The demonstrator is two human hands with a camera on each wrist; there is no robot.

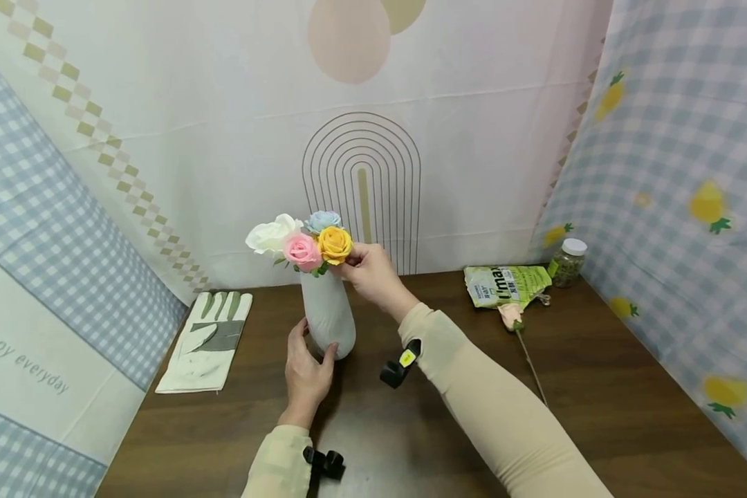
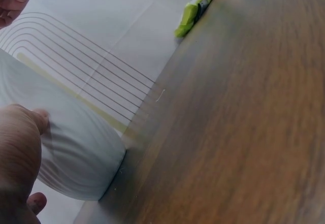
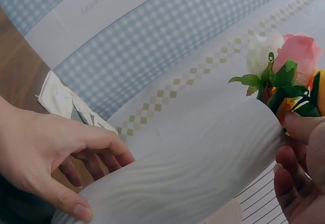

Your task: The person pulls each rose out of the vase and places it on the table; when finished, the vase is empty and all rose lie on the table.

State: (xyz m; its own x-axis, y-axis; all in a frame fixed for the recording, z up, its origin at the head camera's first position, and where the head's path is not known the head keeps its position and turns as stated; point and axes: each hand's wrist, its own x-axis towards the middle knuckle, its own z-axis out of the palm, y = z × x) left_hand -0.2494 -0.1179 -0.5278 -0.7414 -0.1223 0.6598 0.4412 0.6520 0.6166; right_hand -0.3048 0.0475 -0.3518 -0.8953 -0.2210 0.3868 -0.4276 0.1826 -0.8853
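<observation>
A white ribbed vase (image 1: 328,304) stands on the brown table, tilted slightly in the head view. My left hand (image 1: 308,373) grips it low down, thumb on one side and fingers round the other. At the vase's mouth my right hand (image 1: 373,277) pinches a yellow rose (image 1: 335,245) just under its bloom. Beside that rose, a pink rose (image 1: 301,251), a white flower (image 1: 274,235) and a light blue flower (image 1: 324,220) rise from the vase. Green leaves (image 3: 284,74) show below the blooms in the right wrist view. The stems inside the vase are hidden.
To the left lies a white and grey-green glove (image 1: 208,342). A pale pink rose with a long stem (image 1: 531,360) lies on the right, its bloom against a green packet (image 1: 504,285). Behind stands a white-lidded jar (image 1: 568,264). Patterned cloths hang around the table.
</observation>
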